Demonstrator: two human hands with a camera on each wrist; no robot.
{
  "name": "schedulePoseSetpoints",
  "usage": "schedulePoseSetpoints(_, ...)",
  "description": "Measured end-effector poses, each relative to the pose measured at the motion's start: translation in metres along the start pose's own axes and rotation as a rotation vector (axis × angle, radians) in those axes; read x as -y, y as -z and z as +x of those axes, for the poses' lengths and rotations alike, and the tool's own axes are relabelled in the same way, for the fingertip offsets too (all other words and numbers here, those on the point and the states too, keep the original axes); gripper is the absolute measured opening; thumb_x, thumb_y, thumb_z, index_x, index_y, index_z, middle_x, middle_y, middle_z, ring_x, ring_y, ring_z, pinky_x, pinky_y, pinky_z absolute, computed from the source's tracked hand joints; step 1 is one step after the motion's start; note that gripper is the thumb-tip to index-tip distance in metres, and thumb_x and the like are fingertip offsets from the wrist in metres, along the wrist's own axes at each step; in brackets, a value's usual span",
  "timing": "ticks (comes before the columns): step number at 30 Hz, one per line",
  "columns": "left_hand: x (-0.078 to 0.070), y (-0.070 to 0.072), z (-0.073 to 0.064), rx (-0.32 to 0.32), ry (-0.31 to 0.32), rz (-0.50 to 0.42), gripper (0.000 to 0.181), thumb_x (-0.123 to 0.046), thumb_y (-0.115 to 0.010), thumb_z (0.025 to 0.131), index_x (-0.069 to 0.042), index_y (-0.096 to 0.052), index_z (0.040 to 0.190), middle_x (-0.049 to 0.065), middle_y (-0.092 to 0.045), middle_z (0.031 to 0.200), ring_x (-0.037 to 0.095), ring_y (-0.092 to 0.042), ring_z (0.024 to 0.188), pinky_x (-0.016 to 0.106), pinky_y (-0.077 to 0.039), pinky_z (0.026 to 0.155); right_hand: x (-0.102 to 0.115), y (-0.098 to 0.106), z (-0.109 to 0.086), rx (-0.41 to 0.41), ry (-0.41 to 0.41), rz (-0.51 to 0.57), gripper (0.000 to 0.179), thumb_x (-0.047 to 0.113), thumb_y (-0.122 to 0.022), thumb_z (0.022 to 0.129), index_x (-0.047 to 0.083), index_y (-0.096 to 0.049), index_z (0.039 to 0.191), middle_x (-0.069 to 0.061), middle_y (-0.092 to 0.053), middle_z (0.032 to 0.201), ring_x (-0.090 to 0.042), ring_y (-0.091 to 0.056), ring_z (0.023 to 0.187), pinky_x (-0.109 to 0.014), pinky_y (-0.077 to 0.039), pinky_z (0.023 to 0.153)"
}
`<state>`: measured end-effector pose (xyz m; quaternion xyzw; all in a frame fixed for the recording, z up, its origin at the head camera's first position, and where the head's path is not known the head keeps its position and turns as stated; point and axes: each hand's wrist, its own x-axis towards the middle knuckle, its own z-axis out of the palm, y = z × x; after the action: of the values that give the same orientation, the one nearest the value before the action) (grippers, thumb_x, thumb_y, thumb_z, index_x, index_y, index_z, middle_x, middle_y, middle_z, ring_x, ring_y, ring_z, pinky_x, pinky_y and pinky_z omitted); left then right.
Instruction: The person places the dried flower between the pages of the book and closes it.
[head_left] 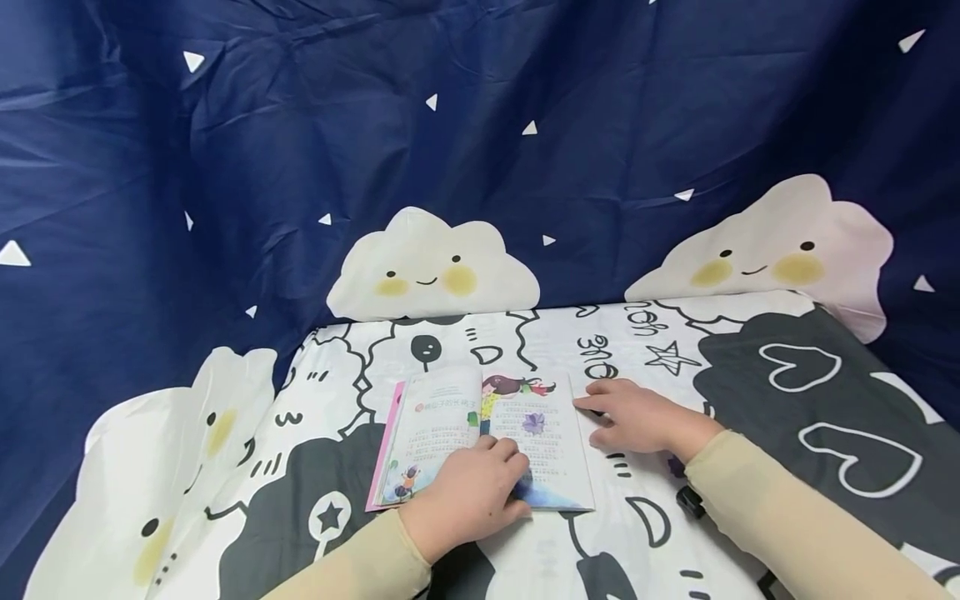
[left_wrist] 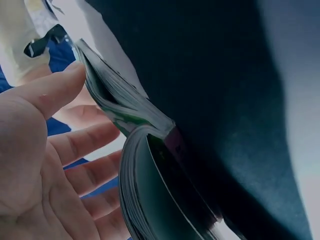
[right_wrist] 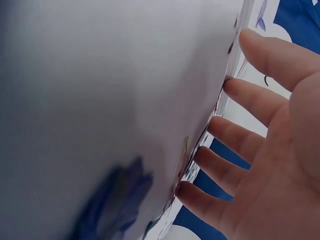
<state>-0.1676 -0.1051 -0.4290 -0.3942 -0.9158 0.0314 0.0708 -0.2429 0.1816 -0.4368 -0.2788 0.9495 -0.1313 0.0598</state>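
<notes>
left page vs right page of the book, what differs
The left page has a larger heading line; the right page shows uniformly small text. The right page has a purple flower amid its text; the left page has a small figure at its bottom left. Both carry text and blue along the bottom.

Head view: bright, evenly lit. Left wrist view: dim, bluish, hazy at three o'clock. Right wrist view: blue-purple flower printed on white paper [right_wrist: 117, 202] blurred, seven o'clock.

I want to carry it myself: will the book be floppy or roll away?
The book is probably floppy, since its pages curve. It likely won't roll, lying flat on the cloth. Being open, it might fold shut when lifted.
</notes>
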Motion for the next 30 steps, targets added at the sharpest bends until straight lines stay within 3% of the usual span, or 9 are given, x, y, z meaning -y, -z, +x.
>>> schedulePoseSetpoints(6, 0.0013, -0.0013, -0.0003, 0.015, -0.008, 0.001, 0.042, -0.055, -0.075, 0.086, -0.021, -0.07, 0.109, -0.005, -0.064, 0.107, 0.016, -0.059, 0.097, 0.03, -0.052, 0.065, 0.0012, -0.0003, 0.0011, 0.001, 0.001, -0.007, 0.057, 0.028, -0.072, 0.088, 0.013, -0.061, 0.142, -0.02, -0.05, 0.144, -0.045, -0.046, 0.132, -0.06, -0.04, 0.103)
schedulePoseSetpoints(13, 0.0038, -0.0016, -0.0031, -0.019, -0.024, -0.025, 0.036, -0.052, -0.075, 0.087, -0.022, -0.071, 0.107, -0.006, -0.065, 0.109, 0.016, -0.06, 0.097, 0.031, -0.052, 0.064, 0.001, -0.0005, 0.0, 0.006, 0.008, -0.006, 0.058, 0.026, -0.072, 0.088, 0.013, -0.06, 0.143, -0.021, -0.049, 0.145, -0.046, -0.045, 0.133, -0.06, -0.04, 0.103)
schedulePoseSetpoints(19, 0.0022, -0.0011, -0.0016, -0.064, -0.047, -0.015, 0.015, -0.034, -0.074, 0.092, -0.022, -0.073, 0.102, -0.007, -0.067, 0.103, 0.013, -0.061, 0.091, 0.028, -0.052, 0.064, 0.0008, 0.0005, -0.0008, -0.007, 0.013, -0.01, 0.058, 0.027, -0.072, 0.087, 0.013, -0.061, 0.143, -0.02, -0.05, 0.144, -0.045, -0.046, 0.131, -0.06, -0.04, 0.103)
schedulePoseSetpoints(24, -0.0006, 0.0, 0.0022, -0.114, -0.02, 0.034, 0.006, -0.024, -0.075, 0.09, -0.019, -0.072, 0.09, -0.008, -0.067, 0.088, 0.011, -0.062, 0.077, 0.027, -0.049, 0.055, 0.0005, 0.0021, -0.0016, -0.011, 0.016, 0.002, 0.058, 0.027, -0.073, 0.086, 0.012, -0.062, 0.142, -0.021, -0.051, 0.144, -0.045, -0.047, 0.131, -0.061, -0.041, 0.102)
schedulePoseSetpoints(30, -0.0014, 0.0006, 0.0049, -0.1, 0.026, 0.02, 0.014, -0.029, -0.075, 0.091, -0.018, -0.067, 0.087, -0.009, -0.063, 0.081, 0.009, -0.061, 0.07, 0.028, -0.047, 0.053, -0.0012, 0.0012, -0.0023, -0.003, 0.006, 0.009, 0.059, 0.027, -0.071, 0.087, 0.013, -0.06, 0.143, -0.021, -0.049, 0.145, -0.045, -0.045, 0.133, -0.06, -0.039, 0.104)
